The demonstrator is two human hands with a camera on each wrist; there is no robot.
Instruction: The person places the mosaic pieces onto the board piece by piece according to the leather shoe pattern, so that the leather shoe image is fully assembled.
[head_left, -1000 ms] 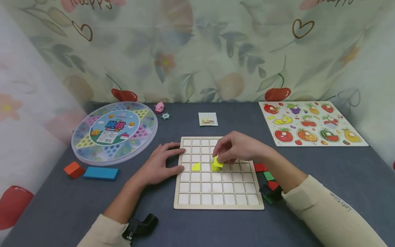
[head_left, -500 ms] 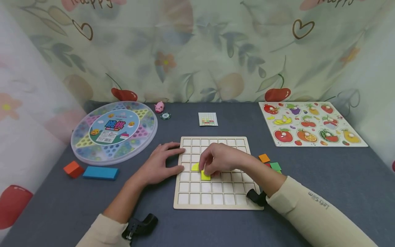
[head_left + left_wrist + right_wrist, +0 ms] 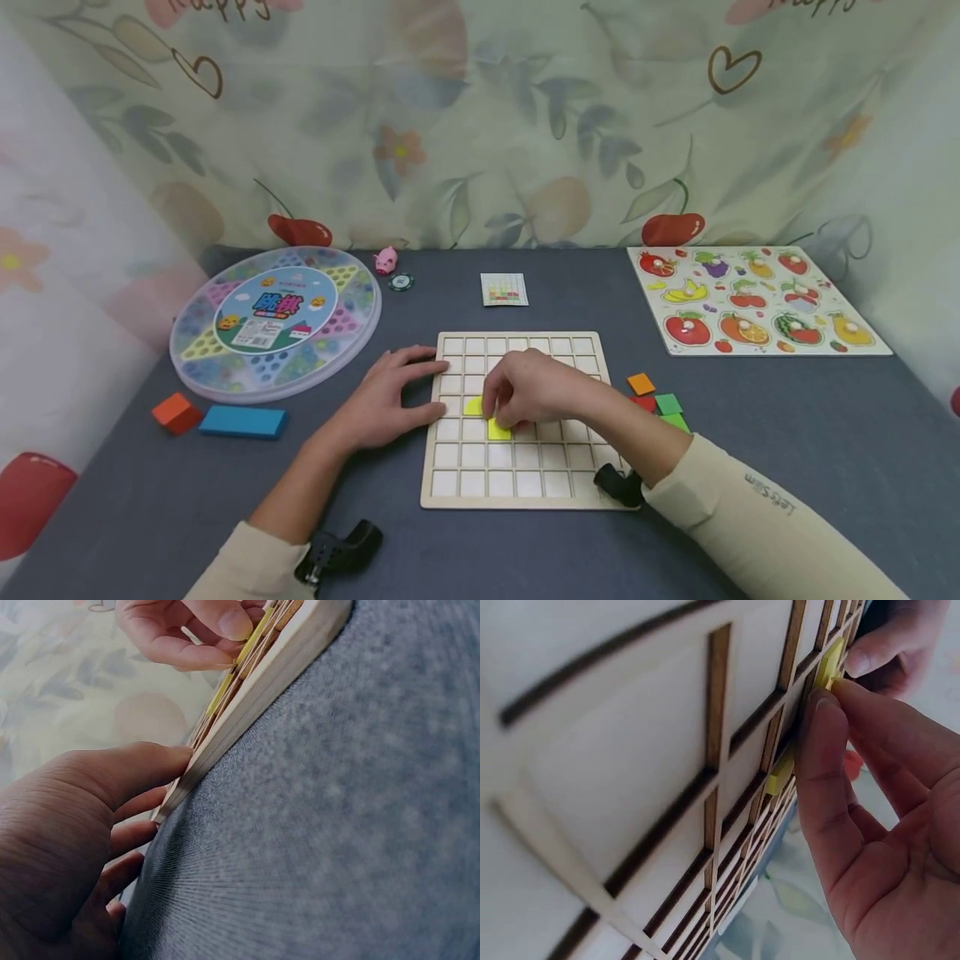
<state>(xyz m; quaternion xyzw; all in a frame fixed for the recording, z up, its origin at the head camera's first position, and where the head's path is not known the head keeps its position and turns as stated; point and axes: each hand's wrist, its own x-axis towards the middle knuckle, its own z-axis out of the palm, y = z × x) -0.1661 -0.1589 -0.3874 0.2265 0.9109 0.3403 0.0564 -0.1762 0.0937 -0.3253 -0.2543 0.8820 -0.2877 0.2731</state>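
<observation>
Hands work over a wooden grid board (image 3: 525, 483) that lies near the middle of a grey table (image 3: 787, 433), closer to its front edge. The right hand (image 3: 536, 390) reaches over the board's centre with its fingers curled down, pinching a yellow tile (image 3: 498, 430) that sits in one of the board's square cells. In the right wrist view the fingertips (image 3: 823, 705) press on the edge of this tile where it meets the grid. A second yellow tile (image 3: 473, 406) lies in a cell just left of it and one row further back, touching the fingers. The left hand (image 3: 390, 398) rests flat against the board's left edge, fingers fairly straight and spread a little; the left wrist view shows its thumb (image 3: 142, 769) laid against the rim, holding nothing.

Just off the board's right edge sits a small cluster of loose tiles: an orange tile (image 3: 641, 383), a red tile (image 3: 643, 402) and green tiles (image 3: 669, 405). Toward the table's back left corner is a round clear game case (image 3: 273, 317), with an orange block (image 3: 174, 412) and a blue block (image 3: 243, 421) near its front. A pink pig figure (image 3: 386, 260) and a dark chip (image 3: 401, 282) stand by the back edge, and a small pattern card (image 3: 504, 289) lies behind the board. A fruit puzzle (image 3: 757, 298) fills the back right corner.
</observation>
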